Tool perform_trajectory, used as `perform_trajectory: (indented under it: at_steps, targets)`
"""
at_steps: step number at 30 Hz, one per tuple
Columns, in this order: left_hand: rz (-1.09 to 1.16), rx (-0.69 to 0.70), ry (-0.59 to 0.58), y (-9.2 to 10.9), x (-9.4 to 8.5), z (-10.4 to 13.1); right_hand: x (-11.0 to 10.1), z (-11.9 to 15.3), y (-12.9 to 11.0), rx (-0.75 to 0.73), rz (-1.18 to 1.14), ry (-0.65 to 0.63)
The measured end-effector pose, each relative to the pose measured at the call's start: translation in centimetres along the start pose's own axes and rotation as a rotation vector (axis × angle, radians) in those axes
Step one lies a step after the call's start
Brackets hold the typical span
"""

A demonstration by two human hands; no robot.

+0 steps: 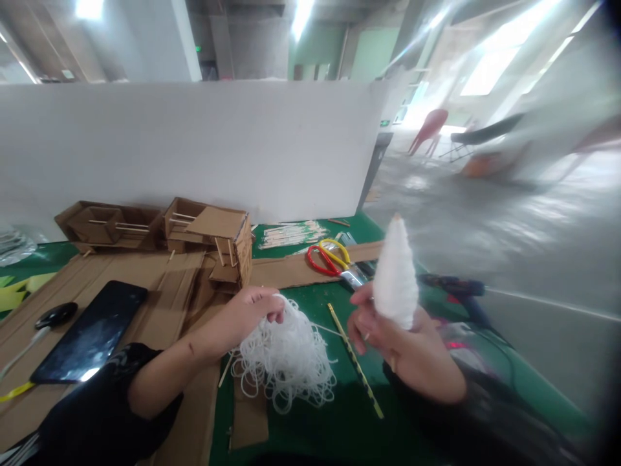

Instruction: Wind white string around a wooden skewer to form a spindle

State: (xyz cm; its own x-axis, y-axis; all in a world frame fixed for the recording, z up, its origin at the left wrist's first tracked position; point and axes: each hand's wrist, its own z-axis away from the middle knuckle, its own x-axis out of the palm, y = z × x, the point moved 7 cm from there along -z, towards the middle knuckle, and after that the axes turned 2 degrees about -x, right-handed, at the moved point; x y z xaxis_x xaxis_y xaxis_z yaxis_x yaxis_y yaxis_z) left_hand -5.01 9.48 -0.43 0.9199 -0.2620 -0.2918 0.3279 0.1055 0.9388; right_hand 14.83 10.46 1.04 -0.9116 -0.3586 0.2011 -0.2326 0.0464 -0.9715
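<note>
The right hand [388, 336] is gripping a white yarn-wrapped cone [395, 275] upright, its grip closed around the base. The left hand [252, 310] is pinching the top of a loose tangle of white string [284, 359] lying on the green tabletop [339, 414]. A strand is running between the two. Winding appears under way; continuing calls for steady feed. Scissors [330, 259], a striped stick [354, 359], a phone [92, 330] and cardboard models [213, 239] are lying nearby.

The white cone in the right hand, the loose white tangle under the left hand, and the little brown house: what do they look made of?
White cone: seemingly wound yarn or string, soft and matte; blur hides the strands. Loose white tangle: thin cord, maybe plastic, in springy loops. Little brown house: plain cardboard with raw cut edges and pale thin sticks.
</note>
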Motion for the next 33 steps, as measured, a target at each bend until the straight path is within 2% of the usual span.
perform_trajectory:
  at_steps: [3, 7, 12, 17, 20, 25, 29, 33]
  targets:
    - [0.116, 0.038, 0.003, 0.4, 0.0, 0.0, -0.1, 0.0, -0.2, 0.002, -0.024, 0.043]
    - [0.134, 0.088, -0.022, 0.9, 0.3, 0.2, -0.2, -0.3, 0.6, 0.054, 0.092, 0.077]
    - [0.135, 0.032, -0.055, 0.4, 0.8, 0.6, 1.6, -1.1, 2.3, 0.142, 0.279, -0.018]
    - [0.112, 0.05, -0.098, 1.2, 1.6, 1.4, 3.5, -1.7, 4.1, 0.193, 0.296, -0.099]
    - [0.086, 0.06, -0.118, 1.5, 2.0, 1.6, 3.9, -1.9, 4.6, 0.193, 0.313, -0.098]
    - [-0.058, -0.006, -0.071, 0.1, 1.7, 1.0, 3.8, -1.9, 5.0, 0.206, 0.319, -0.085]
    - [-0.182, 0.034, 0.022, -0.2, 1.0, 0.6, 3.6, -1.8, 5.3, 0.236, 0.311, -0.069]
    - [-0.185, 0.076, 0.034, 0.1, 0.9, 0.5, 3.4, -1.8, 5.3, 0.244, 0.3, -0.05]
